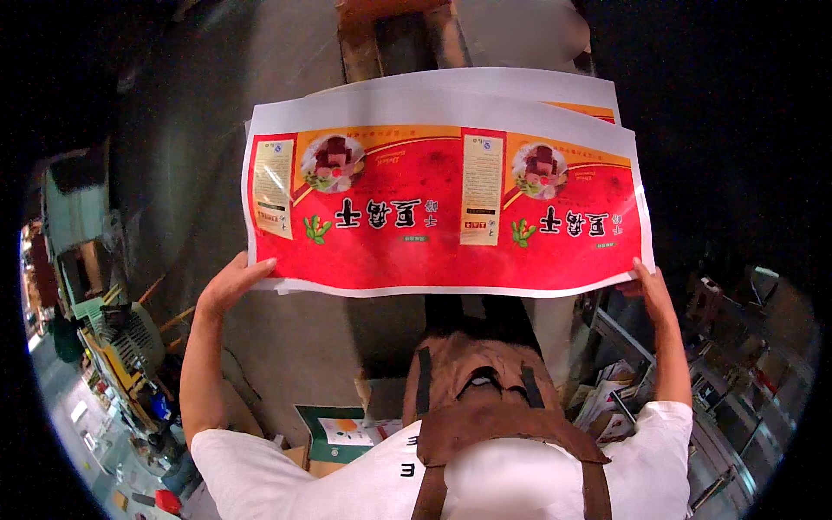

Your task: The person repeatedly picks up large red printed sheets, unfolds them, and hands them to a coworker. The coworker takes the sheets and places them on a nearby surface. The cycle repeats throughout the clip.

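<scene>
Stretched between my two hands is a wide printed sheet (399, 260), with a red and orange design repeated side by side, food pictures and white margins. Its print appears upside down from where I stand, and its lower edge waves slightly. Behind it, the white edge of another sheet (537, 84) sticks out along the top. My left hand (236, 281) pinches the lower left corner, thumb on the front face. At the lower right corner, my right hand (650, 288) grips the same way, its fingers partly hidden behind the sheet.
Beyond the sheet stands an orange-brown frame-like object (355, 39) on the grey floor (295, 347). A green printed box (325, 451) lies low, near my left arm. Cluttered equipment (130, 347) stands at left; metal racks (628, 338) and stacked papers (611, 390) are at right.
</scene>
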Demonstrator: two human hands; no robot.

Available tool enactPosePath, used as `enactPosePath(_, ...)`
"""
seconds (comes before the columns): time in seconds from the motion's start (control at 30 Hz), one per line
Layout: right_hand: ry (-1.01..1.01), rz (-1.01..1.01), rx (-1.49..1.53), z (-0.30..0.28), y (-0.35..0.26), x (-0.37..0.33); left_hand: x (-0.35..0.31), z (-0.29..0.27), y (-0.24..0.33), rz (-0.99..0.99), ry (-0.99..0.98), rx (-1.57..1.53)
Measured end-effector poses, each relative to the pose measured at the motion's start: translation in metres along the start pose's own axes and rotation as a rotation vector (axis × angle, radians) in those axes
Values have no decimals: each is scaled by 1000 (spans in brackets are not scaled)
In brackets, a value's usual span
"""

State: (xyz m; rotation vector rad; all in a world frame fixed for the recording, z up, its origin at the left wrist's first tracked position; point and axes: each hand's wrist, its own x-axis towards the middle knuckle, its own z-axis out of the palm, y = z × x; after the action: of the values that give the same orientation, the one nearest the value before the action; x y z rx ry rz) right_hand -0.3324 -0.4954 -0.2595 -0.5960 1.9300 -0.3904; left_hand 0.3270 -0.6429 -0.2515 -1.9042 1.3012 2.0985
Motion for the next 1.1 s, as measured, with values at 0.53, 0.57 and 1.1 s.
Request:
enactPosePath(0.53,-259,-276,62,90,-90,66,100,118,81,248,-14,281)
enactPosePath(0.57,-146,-258,169,64,-84,56,63,124,110,187,69,113)
enactPosePath(1.1,-13,-541,1135,-110,9,28,-68,-14,-26,875,294,-1115)
